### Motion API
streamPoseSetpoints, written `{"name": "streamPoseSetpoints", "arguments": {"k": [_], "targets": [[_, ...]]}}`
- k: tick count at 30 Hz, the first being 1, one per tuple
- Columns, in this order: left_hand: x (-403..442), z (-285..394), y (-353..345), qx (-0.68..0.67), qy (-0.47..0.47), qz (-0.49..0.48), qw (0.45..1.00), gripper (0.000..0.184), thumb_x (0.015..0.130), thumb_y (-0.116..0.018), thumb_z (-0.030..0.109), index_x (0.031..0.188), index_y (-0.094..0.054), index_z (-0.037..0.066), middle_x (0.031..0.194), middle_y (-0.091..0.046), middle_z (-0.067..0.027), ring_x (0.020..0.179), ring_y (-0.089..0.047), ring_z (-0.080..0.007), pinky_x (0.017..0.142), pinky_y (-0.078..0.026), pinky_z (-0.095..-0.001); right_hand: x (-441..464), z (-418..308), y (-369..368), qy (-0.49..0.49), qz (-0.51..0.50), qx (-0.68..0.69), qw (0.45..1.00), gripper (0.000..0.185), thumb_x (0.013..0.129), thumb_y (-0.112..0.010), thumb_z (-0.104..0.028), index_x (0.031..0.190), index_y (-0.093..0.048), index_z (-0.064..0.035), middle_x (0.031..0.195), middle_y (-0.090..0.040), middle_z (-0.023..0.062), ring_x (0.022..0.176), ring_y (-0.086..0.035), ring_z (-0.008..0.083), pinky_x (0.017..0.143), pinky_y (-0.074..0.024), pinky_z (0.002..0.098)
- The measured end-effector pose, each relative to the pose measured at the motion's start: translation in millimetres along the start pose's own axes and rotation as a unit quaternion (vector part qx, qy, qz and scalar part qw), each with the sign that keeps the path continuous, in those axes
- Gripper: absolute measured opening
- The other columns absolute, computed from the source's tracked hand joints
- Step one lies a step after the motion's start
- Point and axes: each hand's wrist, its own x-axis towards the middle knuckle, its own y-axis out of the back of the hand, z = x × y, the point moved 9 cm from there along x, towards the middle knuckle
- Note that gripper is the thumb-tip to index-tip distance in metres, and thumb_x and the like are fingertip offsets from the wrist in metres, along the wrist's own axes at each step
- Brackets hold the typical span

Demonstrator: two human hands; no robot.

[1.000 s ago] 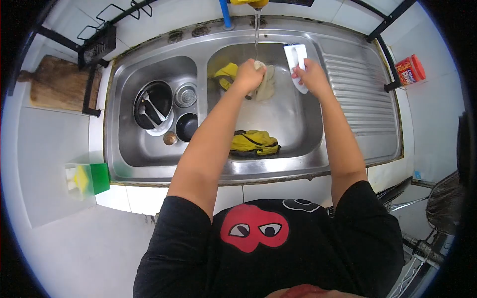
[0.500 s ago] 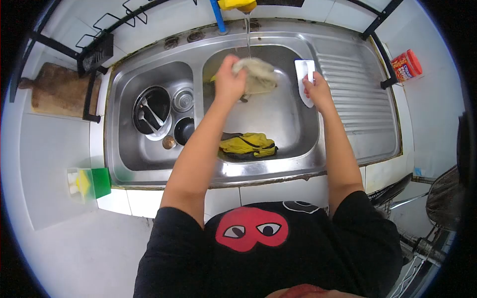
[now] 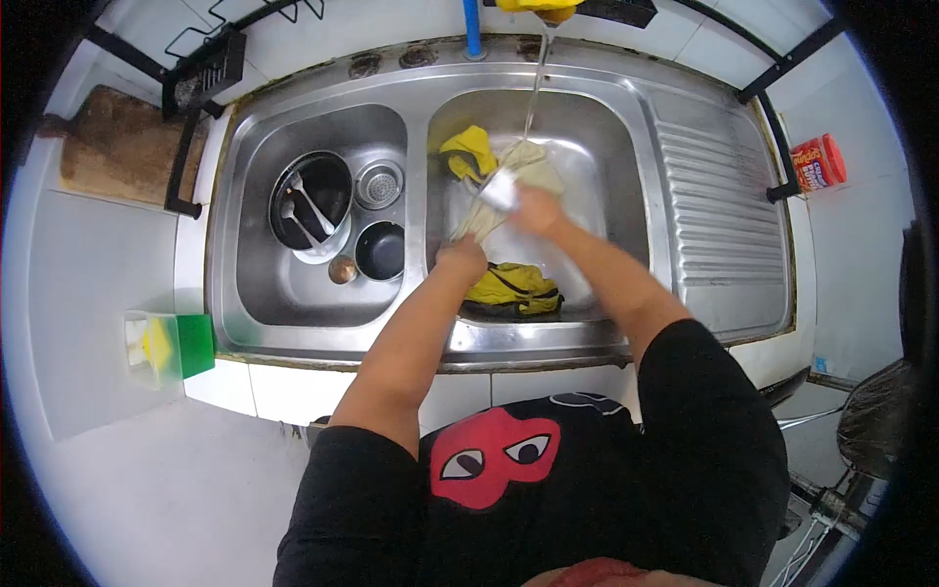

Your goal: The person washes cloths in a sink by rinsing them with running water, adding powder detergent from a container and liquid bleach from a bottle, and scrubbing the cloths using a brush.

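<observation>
In the right basin, my left hand (image 3: 463, 256) grips the near end of a beige cloth (image 3: 535, 168), which lies stretched on the basin floor. My right hand (image 3: 537, 208) is closed round a white brush (image 3: 500, 190), blurred by motion, pressed over the cloth; its bristles are hidden. Water from the tap falls at the far end of the cloth. A yellow cloth (image 3: 470, 151) lies at the basin's back left, and a yellow and black cloth (image 3: 515, 290) near its front edge.
The left basin (image 3: 293, 311) holds a black pan (image 3: 311, 201) with spoons, a small black pot (image 3: 380, 250) and a round brown item (image 3: 342, 269). A ribbed drainboard (image 3: 724, 205) is at right, a green-sided container (image 3: 195, 344) at left. Black rack bars frame the back.
The beige cloth went from being held up under the water to lying spread on the basin floor. My left hand came nearer; my right hand brought the brush left onto the cloth.
</observation>
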Motion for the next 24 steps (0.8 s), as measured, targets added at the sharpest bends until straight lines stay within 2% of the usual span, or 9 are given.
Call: {"name": "streamPoseSetpoints", "arguments": {"k": [3, 5, 7, 9, 12, 16, 18, 20, 24], "targets": [[-20, 18, 23, -0.061, -0.035, 0.013, 0.997, 0.044, 0.082, -0.045, 0.015, 0.121, -0.046, -0.004, 0.129, -0.044, -0.0178, 0.114, -0.048, -0.0291, 0.094, -0.039, -0.0375, 26, 60, 44, -0.067, 0.112, -0.013, 0.991, 0.040, 0.070, -0.063, -0.029, 0.100, -0.054, -0.0036, 0.093, -0.062, 0.0203, 0.087, -0.060, 0.0358, 0.076, -0.0471, 0.0435], [-14, 24, 20, -0.003, -0.056, -0.010, 0.998, 0.041, 0.078, -0.049, 0.013, 0.116, -0.052, -0.003, 0.127, -0.046, -0.0179, 0.114, -0.049, -0.0278, 0.094, -0.040, -0.0366, 27, 42, 47, -0.088, 0.097, -0.006, 0.991, 0.048, 0.069, -0.064, -0.031, 0.105, -0.052, -0.0024, 0.091, -0.061, 0.0211, 0.085, -0.059, 0.0353, 0.075, -0.0469, 0.0434], [-8, 26, 17, 0.016, -0.077, 0.002, 0.997, 0.039, 0.076, -0.051, 0.011, 0.112, -0.055, -0.002, 0.130, -0.043, -0.0179, 0.113, -0.050, -0.0268, 0.093, -0.040, -0.0367, 16, -3, 34, -0.016, 0.101, 0.019, 0.995, 0.049, 0.068, -0.065, -0.031, 0.105, -0.053, -0.0021, 0.092, -0.061, 0.0219, 0.088, -0.058, 0.0363, 0.076, -0.0464, 0.0433], [-11, 13, 18, -0.147, 0.011, -0.032, 0.989, 0.041, 0.075, -0.051, 0.011, 0.114, -0.054, -0.002, 0.130, -0.044, -0.0172, 0.112, -0.051, -0.0268, 0.091, -0.042, -0.0373, -9, -51, -7, 0.114, 0.017, 0.064, 0.991, 0.048, 0.067, -0.066, -0.030, 0.104, -0.053, -0.0025, 0.092, -0.061, 0.0211, 0.087, -0.058, 0.0370, 0.076, -0.0463, 0.0433], [2, 9, 11, -0.109, 0.007, -0.028, 0.994, 0.042, 0.075, -0.051, 0.011, 0.115, -0.054, -0.001, 0.125, -0.048, -0.0165, 0.110, -0.053, -0.0270, 0.089, -0.043, -0.0370, 17, 1, -1, 0.002, 0.003, 0.045, 0.999, 0.049, 0.067, -0.067, -0.028, 0.106, -0.053, -0.0025, 0.098, -0.060, 0.0209, 0.092, -0.058, 0.0344, 0.079, -0.0456, 0.0424], [-10, 14, 20, -0.131, 0.000, -0.038, 0.991, 0.049, 0.075, -0.049, 0.009, 0.123, -0.045, 0.000, 0.121, -0.052, -0.0173, 0.110, -0.052, -0.0284, 0.090, -0.042, -0.0344, 34, 35, 59, -0.054, 0.094, 0.031, 0.994, 0.049, 0.065, -0.068, -0.029, 0.103, -0.055, -0.0009, 0.094, -0.061, 0.0209, 0.089, -0.059, 0.0340, 0.077, -0.0472, 0.0417], [3, 8, 15, -0.141, 0.010, 0.027, 0.990, 0.049, 0.075, -0.047, 0.008, 0.123, -0.043, -0.001, 0.122, -0.050, -0.0184, 0.111, -0.051, -0.0291, 0.092, -0.041, -0.0350, 26, 11, 36, -0.050, 0.059, 0.038, 0.996, 0.047, 0.067, -0.068, -0.033, 0.098, -0.055, 0.0003, 0.094, -0.060, 0.0222, 0.088, -0.058, 0.0358, 0.079, -0.0456, 0.0420], [-12, 13, 28, -0.146, 0.004, -0.002, 0.989, 0.049, 0.076, -0.046, 0.008, 0.123, -0.043, -0.003, 0.122, -0.049, -0.0215, 0.112, -0.050, -0.0307, 0.094, -0.040, -0.0360, -2, -43, 3, 0.069, -0.023, 0.060, 0.995, 0.045, 0.068, -0.067, -0.033, 0.096, -0.057, 0.0011, 0.093, -0.059, 0.0224, 0.087, -0.058, 0.0362, 0.079, -0.0455, 0.0423], [-3, 13, 13, -0.080, -0.027, -0.045, 0.995, 0.052, 0.074, -0.048, 0.009, 0.124, -0.041, -0.006, 0.122, -0.048, -0.0228, 0.112, -0.050, -0.0307, 0.093, -0.040, -0.0340, 39, 41, 6, -0.033, 0.069, -0.009, 0.997, 0.047, 0.067, -0.069, -0.032, 0.103, -0.057, -0.0036, 0.094, -0.060, 0.0218, 0.088, -0.058, 0.0352, 0.078, -0.0457, 0.0423]]}}
